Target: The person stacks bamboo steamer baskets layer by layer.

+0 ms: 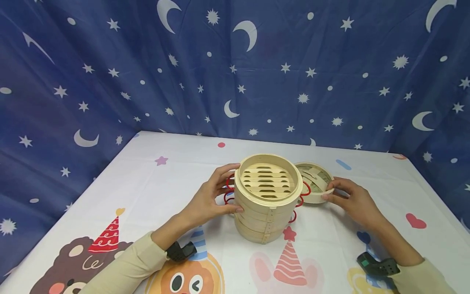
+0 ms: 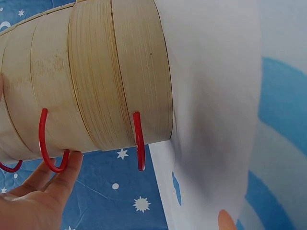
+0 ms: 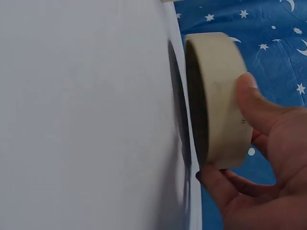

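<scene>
A stack of round bamboo steamer tiers (image 1: pixel 269 212) stands upright on the table, its slatted top tier facing up. Red loop handles stick out from its sides. My left hand (image 1: pixel 216 194) grips the stack's left side, thumb on the front and fingers behind, beside the red handles (image 2: pixel 44 139). Behind the stack, to its right, is a shallow round bamboo steamer lid (image 1: pixel 316 197), partly hidden by the stack. My right hand (image 1: pixel 352 200) pinches the lid's right edge. In the right wrist view the lid (image 3: pixel 225 105) appears slightly lifted above the table, with a shadow under it.
A white cloth (image 1: pixel 187 163) with printed cartoon animals and shapes covers the table. Behind it hangs a blue curtain (image 1: pixel 271 94) with moons and stars. Each wrist carries a black band, the left band (image 1: pixel 181 251) and the right band (image 1: pixel 377 264).
</scene>
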The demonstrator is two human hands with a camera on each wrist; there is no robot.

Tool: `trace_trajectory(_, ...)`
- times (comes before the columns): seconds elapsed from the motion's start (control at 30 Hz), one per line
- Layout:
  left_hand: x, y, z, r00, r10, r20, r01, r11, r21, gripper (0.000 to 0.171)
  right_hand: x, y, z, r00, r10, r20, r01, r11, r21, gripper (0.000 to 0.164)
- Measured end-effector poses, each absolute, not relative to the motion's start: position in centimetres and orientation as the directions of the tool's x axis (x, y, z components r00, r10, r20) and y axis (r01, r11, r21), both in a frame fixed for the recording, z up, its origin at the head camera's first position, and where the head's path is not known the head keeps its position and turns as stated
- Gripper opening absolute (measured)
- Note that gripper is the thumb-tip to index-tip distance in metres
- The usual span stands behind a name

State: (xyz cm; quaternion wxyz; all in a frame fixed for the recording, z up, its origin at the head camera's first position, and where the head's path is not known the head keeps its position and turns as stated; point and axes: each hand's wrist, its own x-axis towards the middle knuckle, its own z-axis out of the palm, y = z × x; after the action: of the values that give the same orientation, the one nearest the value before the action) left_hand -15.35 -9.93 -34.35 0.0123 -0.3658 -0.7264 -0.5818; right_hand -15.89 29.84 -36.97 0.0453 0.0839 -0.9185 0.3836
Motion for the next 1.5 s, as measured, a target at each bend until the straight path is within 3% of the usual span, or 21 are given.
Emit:
trace_trajectory(0.57,-15.3,-9.8,-34.3,-0.747,0.512,0.424,0.53,0.074,0.845,0.095,-15.6,30.5,-32.5,-0.992,-0.012,0.128,-0.104,0.661,-0.743,0.043)
trace_trajectory(1.23,-14.5,-9.7,-33.0,-0.739,0.515,0.435,0.54,0.066,0.839,0.092,-14.6,29.1,-28.0,-0.948,-0.025,0.316,-0.27,0.587,-0.763,0.029)
trace_trajectory(1.5,-15.3,-9.9,-34.1,-0.747,0.515,0.422,0.521,0.057,0.852,0.09,-14.2,27.8,-27.3,-0.908,-0.119,0.401,-0.403,0.505,-0.763,0.022)
